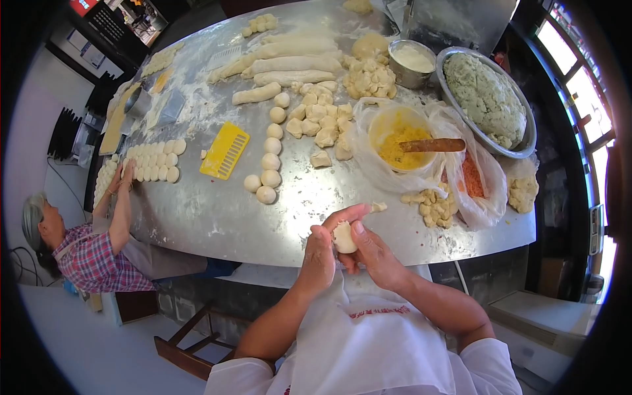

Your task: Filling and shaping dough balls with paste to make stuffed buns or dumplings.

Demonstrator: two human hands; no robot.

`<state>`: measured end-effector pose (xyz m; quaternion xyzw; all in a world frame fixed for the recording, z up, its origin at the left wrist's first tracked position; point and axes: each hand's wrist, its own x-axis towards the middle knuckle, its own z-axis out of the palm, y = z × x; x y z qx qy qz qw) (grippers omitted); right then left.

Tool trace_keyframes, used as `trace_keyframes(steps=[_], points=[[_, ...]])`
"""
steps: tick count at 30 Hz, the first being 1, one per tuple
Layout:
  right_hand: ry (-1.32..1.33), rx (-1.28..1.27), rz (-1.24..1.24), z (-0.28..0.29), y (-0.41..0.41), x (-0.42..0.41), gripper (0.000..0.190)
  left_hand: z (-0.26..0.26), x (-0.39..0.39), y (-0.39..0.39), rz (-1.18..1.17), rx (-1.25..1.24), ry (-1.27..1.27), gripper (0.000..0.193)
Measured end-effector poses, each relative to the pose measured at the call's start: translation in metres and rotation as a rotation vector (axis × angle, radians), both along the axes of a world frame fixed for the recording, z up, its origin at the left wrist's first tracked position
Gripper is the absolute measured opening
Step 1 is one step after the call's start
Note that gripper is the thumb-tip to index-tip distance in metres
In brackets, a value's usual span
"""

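Note:
Cupped between my hands, over the table's front edge, is a pale dough ball (344, 238) with a ragged upper rim. My left hand (318, 257) wraps it from the left, fingers curling behind it. From the right, my right hand (381, 257) holds it with the thumb against its side. A small dough scrap (378, 207) lies just beyond my fingers. Round dough balls (270, 161) form a line to the left. Cut dough pieces (316, 118) lie farther back. To the right, a bowl of yellow filling (402, 140) holds a wooden-looking handle (432, 145).
On the steel table (232, 212) are a yellow plastic scraper (225, 150), dough rolls (296, 64), a bagged orange-red filling (472, 177), a basin of greenish dough-like mass (486, 98) and a metal flour bowl (412, 59). At left, a co-worker (98, 242) touches rows of dough balls (155, 160).

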<state>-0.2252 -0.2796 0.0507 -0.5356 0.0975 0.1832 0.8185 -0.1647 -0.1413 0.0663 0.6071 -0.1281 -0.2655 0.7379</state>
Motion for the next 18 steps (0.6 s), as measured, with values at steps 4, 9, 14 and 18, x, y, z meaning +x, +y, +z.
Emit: trace_keyframes(steps=[4,9,14,18], points=[[0.084,-0.212,-0.024,0.003,0.003,0.003,0.079,-0.005,0.003,0.003,-0.074,0.039,-0.12,0.077],[0.082,-0.174,-0.104,0.016,0.01,0.006,0.081,-0.006,0.004,-0.003,-0.009,-0.16,-0.015,0.071],[0.146,-0.053,-0.134,0.011,0.017,0.012,0.081,-0.008,0.008,0.001,-0.028,-0.029,0.025,0.079],[0.108,-0.104,-0.089,0.01,0.015,0.014,0.081,-0.018,0.003,-0.016,0.133,-0.118,-0.102,0.08]])
